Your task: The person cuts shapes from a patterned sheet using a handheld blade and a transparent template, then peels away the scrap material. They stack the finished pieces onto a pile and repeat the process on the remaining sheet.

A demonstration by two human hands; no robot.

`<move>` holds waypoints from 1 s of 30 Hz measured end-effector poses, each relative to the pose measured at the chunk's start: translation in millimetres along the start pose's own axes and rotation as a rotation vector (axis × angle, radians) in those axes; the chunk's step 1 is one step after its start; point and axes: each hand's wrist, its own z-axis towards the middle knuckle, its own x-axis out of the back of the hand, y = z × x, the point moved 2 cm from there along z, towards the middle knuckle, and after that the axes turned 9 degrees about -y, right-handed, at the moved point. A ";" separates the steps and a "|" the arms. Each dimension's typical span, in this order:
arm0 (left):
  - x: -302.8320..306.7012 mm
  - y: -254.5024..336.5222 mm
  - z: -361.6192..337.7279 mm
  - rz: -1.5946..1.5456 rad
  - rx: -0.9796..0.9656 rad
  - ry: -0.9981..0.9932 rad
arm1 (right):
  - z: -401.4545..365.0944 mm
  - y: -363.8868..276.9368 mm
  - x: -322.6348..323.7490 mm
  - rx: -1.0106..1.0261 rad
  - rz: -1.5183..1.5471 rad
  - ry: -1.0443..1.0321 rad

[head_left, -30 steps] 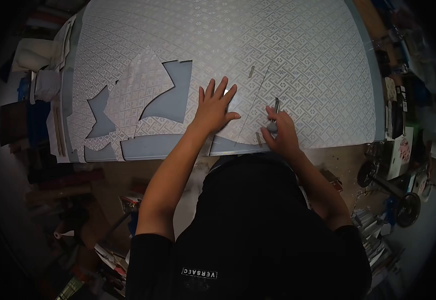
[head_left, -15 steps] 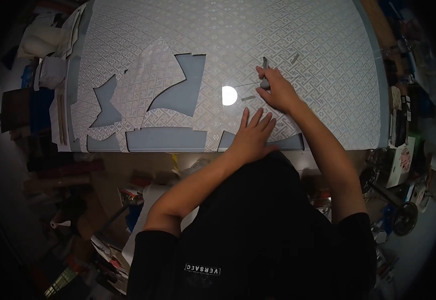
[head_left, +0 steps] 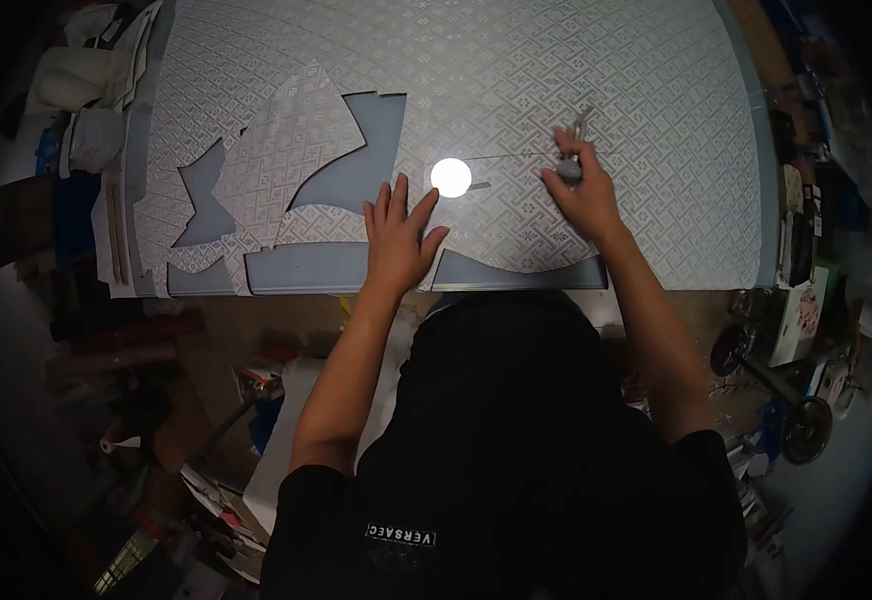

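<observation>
A pale grey sheet [head_left: 656,200] with a woven lattice pattern covers a blue-grey work table [head_left: 351,180]. My left hand [head_left: 398,240] lies flat on it with fingers spread, beside a cut-out opening. My right hand [head_left: 586,195] is closed around a small grey-handled tool [head_left: 569,170], its narrow metal end pointing away from me; its exact kind is not clear. A thin dark line runs across the sheet towards this tool. Left of my left hand, a loose pointed piece [head_left: 286,150] of the same material lies over the openings.
A bright round glare [head_left: 451,178] and a small grey strip [head_left: 481,185] show on the sheet between my hands. Papers and bundles [head_left: 96,140] crowd the left side. On the right stand boxes [head_left: 801,215] and a metal stand with round discs [head_left: 808,430].
My left hand has moved left and turned to point forward. My right hand has shifted right with the grey-handled tool, and the dark line now reaches farther right.
</observation>
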 end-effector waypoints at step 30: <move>-12.8 -3.7 8.6 -0.067 -0.054 0.094 | -92.9 46.2 39.1 -0.018 -0.557 0.014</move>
